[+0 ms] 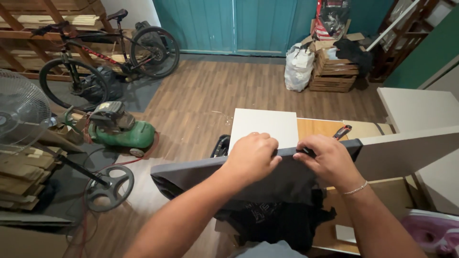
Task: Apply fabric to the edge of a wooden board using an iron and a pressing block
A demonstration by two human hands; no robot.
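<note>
Close under us, our left hand (252,155) and right hand (329,160) both clamp the top edge of a dark grey fabric-covered board (201,174), smooth, standing on edge above black cloth (272,217). Farther off, wooden crates (334,71) hold dark clothing beside a full white sack (299,67).

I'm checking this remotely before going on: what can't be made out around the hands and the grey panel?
Head view only:
- Fingertips of left hand and right hand: curled over the grey panel edge, hidden behind it.
- Panel's far face: turned away.
- Red-handled tool: mostly hidden behind the right hand.
- Dark cloth below: folds unclear, partly covered by the forearms.
- Pink object: cut off by the frame edge.
</note>
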